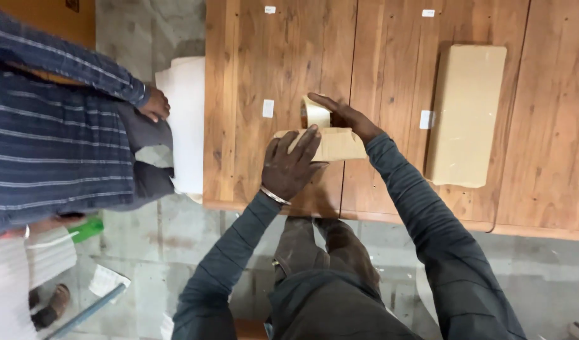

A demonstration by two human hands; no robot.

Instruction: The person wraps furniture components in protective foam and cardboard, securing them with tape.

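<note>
Overhead, head view: small cardboard piece [330, 145] lies on the wooden panel [270, 56], long axis left to right, directly ahead of the person; left hand [289, 165] presses flat on its near left end, fingers spread, gripping nothing; right hand [347, 116] reaches over the far edge, fingers closed around a roll of packing tape [315, 113] touching the cardboard's top; larger cardboard slab [466, 113] lies well apart to the right; a co-worker's hand [156, 104] rests on white sheeting [187, 119] at the left.
</note>
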